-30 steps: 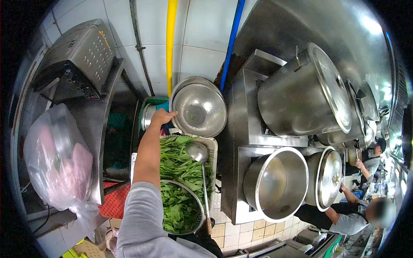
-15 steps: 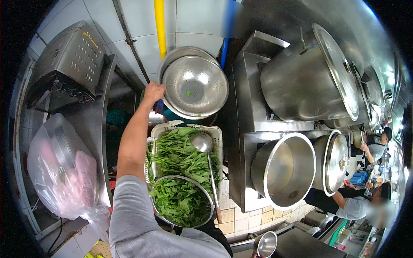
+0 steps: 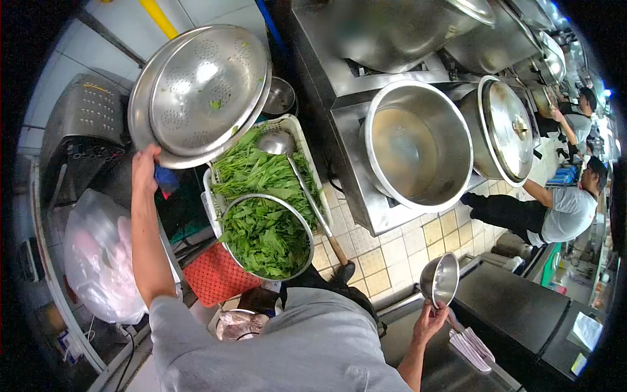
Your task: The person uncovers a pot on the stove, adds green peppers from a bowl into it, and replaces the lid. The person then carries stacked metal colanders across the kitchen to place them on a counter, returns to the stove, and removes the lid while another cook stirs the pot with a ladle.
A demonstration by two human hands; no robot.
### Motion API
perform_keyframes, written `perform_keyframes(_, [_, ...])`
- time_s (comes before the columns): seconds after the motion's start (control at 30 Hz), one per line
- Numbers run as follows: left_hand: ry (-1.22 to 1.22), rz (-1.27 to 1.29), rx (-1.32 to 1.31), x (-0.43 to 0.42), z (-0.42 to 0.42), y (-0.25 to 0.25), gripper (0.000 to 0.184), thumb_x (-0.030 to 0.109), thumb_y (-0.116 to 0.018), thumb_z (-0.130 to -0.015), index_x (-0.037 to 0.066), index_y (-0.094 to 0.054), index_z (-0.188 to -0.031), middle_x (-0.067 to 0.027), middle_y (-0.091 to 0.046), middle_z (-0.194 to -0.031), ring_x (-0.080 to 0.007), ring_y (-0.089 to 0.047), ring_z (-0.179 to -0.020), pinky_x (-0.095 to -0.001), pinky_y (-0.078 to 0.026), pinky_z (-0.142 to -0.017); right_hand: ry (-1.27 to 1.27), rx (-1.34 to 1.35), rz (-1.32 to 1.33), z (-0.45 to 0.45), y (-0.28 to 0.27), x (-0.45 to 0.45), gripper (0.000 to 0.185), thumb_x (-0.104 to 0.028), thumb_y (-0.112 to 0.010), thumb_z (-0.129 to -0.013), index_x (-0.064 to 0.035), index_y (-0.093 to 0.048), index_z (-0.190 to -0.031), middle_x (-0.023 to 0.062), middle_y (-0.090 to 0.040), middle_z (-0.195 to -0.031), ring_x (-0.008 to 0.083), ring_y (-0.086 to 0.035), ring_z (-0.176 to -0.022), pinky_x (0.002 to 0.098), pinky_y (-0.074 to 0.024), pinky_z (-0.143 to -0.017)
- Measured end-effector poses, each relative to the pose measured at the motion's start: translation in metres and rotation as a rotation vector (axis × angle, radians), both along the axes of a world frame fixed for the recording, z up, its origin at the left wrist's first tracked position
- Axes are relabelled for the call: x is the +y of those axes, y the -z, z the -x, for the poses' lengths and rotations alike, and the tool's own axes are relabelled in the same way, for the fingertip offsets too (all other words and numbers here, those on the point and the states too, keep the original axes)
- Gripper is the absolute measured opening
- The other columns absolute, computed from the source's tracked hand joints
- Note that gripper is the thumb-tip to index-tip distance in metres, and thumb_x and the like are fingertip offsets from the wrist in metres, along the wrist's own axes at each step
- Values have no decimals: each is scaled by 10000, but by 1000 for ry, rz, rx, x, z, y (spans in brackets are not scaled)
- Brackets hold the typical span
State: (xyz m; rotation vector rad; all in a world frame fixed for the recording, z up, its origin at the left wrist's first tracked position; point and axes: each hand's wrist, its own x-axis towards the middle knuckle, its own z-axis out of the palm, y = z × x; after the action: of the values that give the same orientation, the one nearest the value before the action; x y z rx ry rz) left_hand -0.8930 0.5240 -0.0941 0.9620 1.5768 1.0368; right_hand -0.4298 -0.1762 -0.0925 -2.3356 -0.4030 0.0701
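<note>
My left hand (image 3: 145, 171) grips the near rim of a wide steel basin (image 3: 138, 121), with a perforated steel colander (image 3: 212, 98) nested in it. The pair is tilted, and a few green leaf bits cling inside the colander. My right hand (image 3: 431, 320) is closed on a small steel bowl (image 3: 441, 279), low at the right. Between my arms, cut leafy greens (image 3: 264, 238) fill a round steel strainer. Long-stemmed greens (image 3: 255, 171) lie in a white plastic basket (image 3: 307, 140) behind it. A ladle (image 3: 297, 173) with a wooden handle end rests across the basket.
A large open pot (image 3: 418, 147) with cloudy liquid stands on the steel stove, beside a lidded pot (image 3: 503, 130). A bagged bundle (image 3: 98, 255) and a metal appliance (image 3: 91, 124) are at left. A red crate (image 3: 219, 274) sits near my body. A co-worker (image 3: 568, 209) stands at right.
My left hand has drawn the basin and colander left and nearer, tilting them and uncovering a small pot behind. My view has shifted, bringing my right hand and its bowl into sight.
</note>
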Motion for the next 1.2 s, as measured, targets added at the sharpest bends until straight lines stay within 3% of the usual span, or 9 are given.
perform_keyframes(0.17, [58,22,-8,-142,20,-75,96,124,-701,-737,71,-624,-714,1,-536,-687,-123,-513,-604,-304,-406,-549,-220,-153,-136,-34,-34,-1,250,-66,-769,-823,-6,-588,-985,110,-497,-1069,202,-549,-866,291,-453,-724])
perform_keyframes(0.27, [-25,-28,19,-254,-30,-138,93,87,-697,-756,53,-622,-712,4,-564,-672,-105,-511,-586,-276,-399,-534,-434,-414,-145,-62,-60,-8,313,-65,-787,-723,-39,-599,-972,189,-586,-1009,330,-570,-866,432,-480,-764])
perform_keyframes(0.43, [239,-38,-10,-383,-14,-101,201,185,-582,-873,135,-585,-678,1,-617,-745,-127,-560,-714,-296,-461,-734,-647,-352,-456,-87,-104,-31,485,-245,-848,-709,-46,-650,-1105,193,-641,-1086,330,-654,-906,414,-536,-802])
perform_keyframes(0.5, [303,75,17,-450,-73,-135,130,157,-533,-800,130,-581,-682,-12,-580,-747,-164,-546,-743,-318,-440,-774,-810,-363,-510,-93,-154,-33,477,-240,-859,-727,-65,-659,-1123,260,-515,-1315,374,-654,-977,404,-555,-838])
perform_keyframes(0.57, [274,190,50,-470,-81,-99,65,139,-561,-722,105,-601,-684,-42,-611,-757,-196,-572,-751,-325,-456,-764,-875,-382,-580,-95,-182,-38,483,-251,-851,-731,-79,-654,-1137,224,-536,-1292,351,-628,-1011,383,-553,-800])
perform_keyframes(0.83, [629,438,-199,-566,-234,-49,366,59,-648,-620,-59,-689,-964,-116,-694,-868,-276,-673,-805,-374,-544,-800,-1097,-228,-30,-80,-174,-34,446,-294,-790,-786,-79,-617,-1136,199,-535,-1036,382,-651,-895,463,-549,-755])
perform_keyframes(0.93, [734,406,-257,-577,-264,-29,382,57,-643,-662,-61,-666,-1024,-110,-697,-933,-266,-673,-834,-354,-547,-787,-1040,-179,251,-78,-136,-36,444,-273,-788,-812,-93,-615,-1179,207,-558,-1200,395,-649,-978,439,-551,-820])
perform_keyframes(1.07, [814,430,-351,-577,-283,-42,538,15,-615,-685,-50,-599,-1219,-121,-680,-1079,-260,-656,-932,-344,-539,-817,-908,-112,-141,-95,-121,-68,533,-136,-754,-848,-95,-579,-1350,205,-527,-1425,384,-535,-1303,412,-460,-1072])
perform_keyframes(1.2, [761,480,-249,-565,-274,-12,371,25,-623,-739,-28,-658,-1104,-69,-674,-889,-178,-624,-775,-312,-488,-671,71,16,-524,-121,-77,-126,197,-93,-621,-965,-17,-648,-1144,67,-673,-1044,168,-662,-927,312,-545,-838])
